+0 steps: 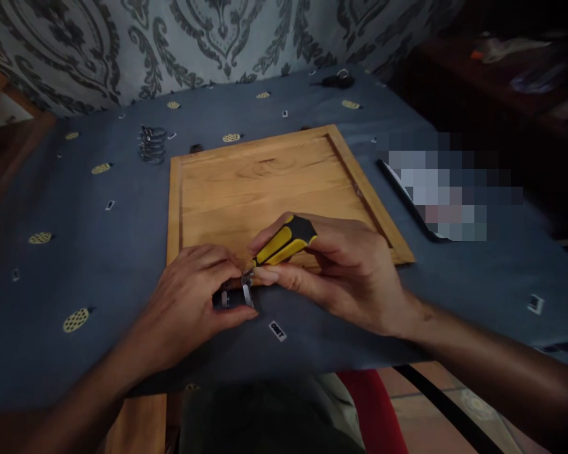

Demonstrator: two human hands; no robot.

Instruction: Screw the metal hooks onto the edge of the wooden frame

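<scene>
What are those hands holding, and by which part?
The right hand holds a screwdriver by its handle; the left hand pins a small metal fitting.

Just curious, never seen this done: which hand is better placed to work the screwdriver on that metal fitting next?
Right hand, likely: it grips the screwdriver, tip down at the fitting by the board's near edge. The left hand holds the fitting, seemingly steadying it.
</scene>
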